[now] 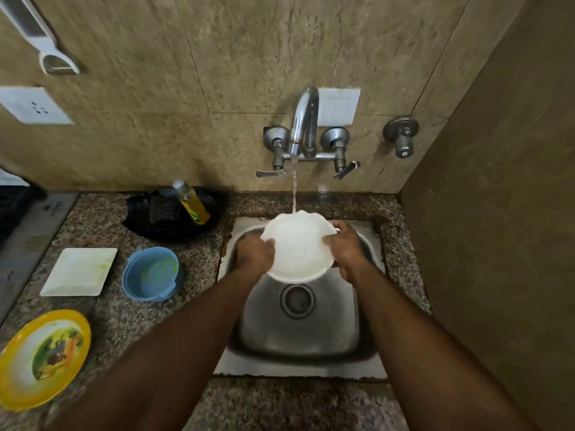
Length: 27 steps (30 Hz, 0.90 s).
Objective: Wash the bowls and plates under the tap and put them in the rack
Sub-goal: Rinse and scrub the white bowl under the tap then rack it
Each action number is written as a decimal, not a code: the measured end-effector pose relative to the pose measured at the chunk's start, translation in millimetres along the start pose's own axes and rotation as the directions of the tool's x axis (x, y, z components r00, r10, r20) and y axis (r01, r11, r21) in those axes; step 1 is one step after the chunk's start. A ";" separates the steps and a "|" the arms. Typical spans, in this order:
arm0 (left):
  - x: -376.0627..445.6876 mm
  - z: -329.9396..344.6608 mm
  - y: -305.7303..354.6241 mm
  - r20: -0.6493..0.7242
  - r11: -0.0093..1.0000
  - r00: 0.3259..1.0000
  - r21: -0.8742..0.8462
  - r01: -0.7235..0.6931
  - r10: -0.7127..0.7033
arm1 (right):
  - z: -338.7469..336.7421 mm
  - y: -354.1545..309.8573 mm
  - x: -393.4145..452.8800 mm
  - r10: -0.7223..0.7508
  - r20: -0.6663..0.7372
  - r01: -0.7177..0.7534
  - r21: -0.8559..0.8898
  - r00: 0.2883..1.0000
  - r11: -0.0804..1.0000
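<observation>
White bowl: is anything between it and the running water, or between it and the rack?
Nothing blocks the water: the stream from the tap lands on the white bowl, held by the left hand and right hand over the sink. No rack is in view.

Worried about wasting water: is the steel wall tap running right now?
Running. A stream falls from the steel wall tap onto the white bowl held by both hands.

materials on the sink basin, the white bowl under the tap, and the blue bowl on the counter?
Sink basin: looks like brushed stainless steel, grey with soft streaky reflections.
White bowl: glossy, opaque, scalloped rim; could be melamine, plastic or ceramic, the look leaves it open.
Blue bowl: likely plastic, matte even colour, thin wall with a moulded lip.
</observation>
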<state>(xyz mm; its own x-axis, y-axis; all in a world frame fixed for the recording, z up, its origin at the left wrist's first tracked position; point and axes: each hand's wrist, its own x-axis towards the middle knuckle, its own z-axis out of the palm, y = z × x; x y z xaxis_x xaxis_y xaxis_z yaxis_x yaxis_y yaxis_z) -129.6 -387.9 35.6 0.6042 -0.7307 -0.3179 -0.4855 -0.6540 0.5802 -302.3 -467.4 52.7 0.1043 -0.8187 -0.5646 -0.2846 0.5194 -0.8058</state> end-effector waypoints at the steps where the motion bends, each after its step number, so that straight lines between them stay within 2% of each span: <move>1: -3.4 4.1 6.1 0.081 0.989 0.996 0.144 -0.044 0.032 | -0.5 0.4 -0.7 -0.026 -0.050 0.025 -0.024 0.998 0.999; 3: -14.4 15.8 18.5 0.272 0.912 0.961 0.379 -0.158 0.054 | 0.9 1.6 -2.7 -0.083 -0.155 0.075 -0.058 0.984 0.995; 4: -19.8 23.2 23.9 0.346 0.877 0.937 0.430 -0.213 0.059 | 3.4 1.3 -4.1 -0.108 -0.198 0.093 -0.082 0.974 0.992; 7: -24.9 47.2 25.9 0.519 0.861 0.847 0.375 -0.345 0.113 | 16.4 -1.3 -9.9 -0.217 -0.293 0.156 -0.219 0.931 0.963; 8: -22.8 51.1 24.4 0.539 0.867 0.833 0.350 -0.354 0.122 | 20.8 -1.8 -13.5 -0.272 -0.301 0.187 -0.281 0.914 0.941; 10: -16.2 50.2 17.6 0.513 0.868 0.846 0.344 -0.357 0.145 | 29.0 -2.8 -26.2 -0.364 -0.276 0.244 -0.388 0.889 0.889; 13: -12.4 44.6 13.5 0.379 0.853 0.902 0.383 -0.354 0.205 | 33.0 -2.0 -37.8 -0.427 -0.286 0.288 -0.420 0.858 0.860; 15: -15.8 48.7 20.0 0.388 0.877 0.906 0.361 -0.318 0.168 | 33.4 -3.1 -34.4 -0.448 -0.321 0.284 -0.448 0.834 0.848; 17: -19.0 59.8 26.3 0.482 0.908 0.867 0.295 -0.298 0.128 | 31.0 -2.7 -29.8 -0.427 -0.368 0.256 -0.429 0.826 0.866; 20: -20.7 64.7 29.9 0.669 0.926 0.726 0.156 -0.343 0.156 | 26.9 -1.4 -22.6 -0.378 -0.433 0.239 -0.342 0.818 0.909; 22: -24.2 48.9 33.3 0.719 0.934 0.677 0.116 -0.339 0.156 | 27.2 -1.8 -16.5 -0.350 -0.446 0.230 -0.301 0.823 0.925; 25: -19.1 37.7 25.4 0.754 0.853 0.640 0.231 -0.468 0.147 | 33.5 -1.8 -14.8 -0.364 -0.433 0.232 -0.328 0.825 0.916; 26: -16.0 37.8 19.3 0.737 0.823 0.668 0.313 -0.475 0.105 | 36.0 -1.1 -15.7 -0.391 -0.427 0.251 -0.346 0.816 0.904; 27: -14.3 36.3 14.3 0.677 0.828 0.735 0.392 -0.401 0.036 | 38.4 -1.3 -16.3 -0.417 -0.424 0.275 -0.357 0.804 0.893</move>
<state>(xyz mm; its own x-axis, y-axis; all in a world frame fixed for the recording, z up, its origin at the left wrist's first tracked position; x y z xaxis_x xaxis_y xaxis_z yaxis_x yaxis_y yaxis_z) -168.1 -393.9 21.1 -0.0012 -0.6933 -0.7206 -0.8920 -0.3250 0.3142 -267.0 -445.3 56.1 -0.2016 -0.9786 -0.0417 -0.5658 0.1511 -0.8106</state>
